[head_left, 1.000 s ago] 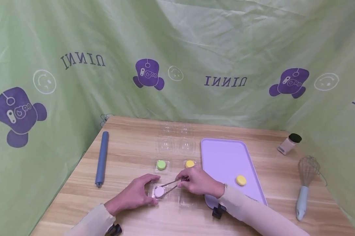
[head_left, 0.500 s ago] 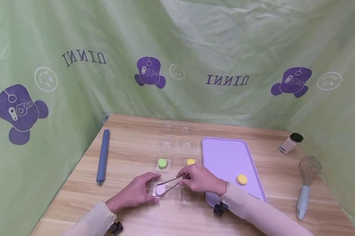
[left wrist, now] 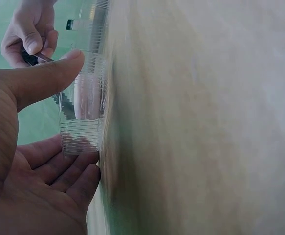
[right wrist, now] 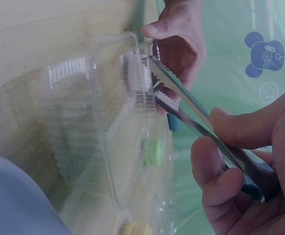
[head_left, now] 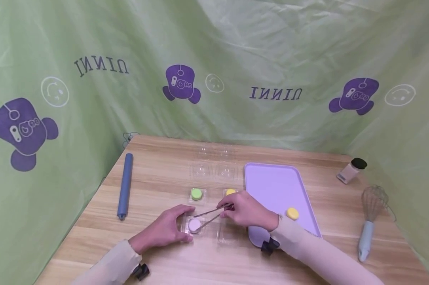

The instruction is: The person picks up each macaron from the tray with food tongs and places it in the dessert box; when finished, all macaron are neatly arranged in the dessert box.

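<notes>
A clear plastic container (head_left: 221, 233) with several cups lies on the wooden table (head_left: 157, 178). My left hand (head_left: 181, 225) grips its front left cup, thumb on one side and fingers on the other (left wrist: 83, 142). A pink macaron (head_left: 194, 225) sits in that cup. My right hand (head_left: 226, 209) pinches metal tongs (head_left: 211, 215), and their toothed tips (right wrist: 157, 90) close around the pink macaron. A green macaron (head_left: 196, 194) and a yellow macaron (head_left: 230, 192) sit in the back cups.
A purple tray (head_left: 271, 186) right of the container carries another yellow macaron (head_left: 291, 213). A blue rolling pin (head_left: 124, 186) lies at the left. A whisk (head_left: 369, 221) and a spice shaker (head_left: 350, 171) are at the right. Green cloth walls the table in.
Both hands stay at the container, the tongs' tips on the pink macaron. The right hand has edged slightly back and to the right.
</notes>
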The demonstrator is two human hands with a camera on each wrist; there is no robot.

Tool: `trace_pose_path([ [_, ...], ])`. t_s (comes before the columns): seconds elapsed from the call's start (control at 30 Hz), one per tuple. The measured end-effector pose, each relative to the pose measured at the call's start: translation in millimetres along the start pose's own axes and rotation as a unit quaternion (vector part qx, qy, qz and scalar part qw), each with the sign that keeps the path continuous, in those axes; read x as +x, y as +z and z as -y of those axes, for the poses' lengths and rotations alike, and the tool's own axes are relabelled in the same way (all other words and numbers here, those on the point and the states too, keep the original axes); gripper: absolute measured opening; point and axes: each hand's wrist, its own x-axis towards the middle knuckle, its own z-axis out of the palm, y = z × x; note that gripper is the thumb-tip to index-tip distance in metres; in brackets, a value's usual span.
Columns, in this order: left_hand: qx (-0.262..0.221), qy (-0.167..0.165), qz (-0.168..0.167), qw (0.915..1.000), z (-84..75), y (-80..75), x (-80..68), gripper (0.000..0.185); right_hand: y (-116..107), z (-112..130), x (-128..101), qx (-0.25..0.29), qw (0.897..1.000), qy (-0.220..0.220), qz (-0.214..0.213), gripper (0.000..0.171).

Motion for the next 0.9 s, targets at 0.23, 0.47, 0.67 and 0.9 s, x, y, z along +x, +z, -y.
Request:
trace_pose_path([
  [0.23,0.006,0.011,-0.002,0.9999,0.6,-0.6,-0.8,0.087,-10.6,0.5,-1.1,0.019,1.0,0.009,-0.016,0.017],
  [0.47,0.008,0.021,0.0,0.9997,1.3,-0.4,-1.6,0.089,-35.7,-0.5,-4.5,0.079,0.993,0.034,-0.075,0.018],
  [0.67,0.001,0.021,0.001,0.9998,0.9,-1.0,-1.8,0.093,-61.7,-5.2,-10.5,0.078,0.984,0.052,-0.149,0.019],
  [0.9,-0.001,0.012,-0.014,0.9998,0.2,-1.3,-2.0,0.091,-85.8,-13.7,-24.4,0.073,0.974,0.081,-0.198,0.02],
])
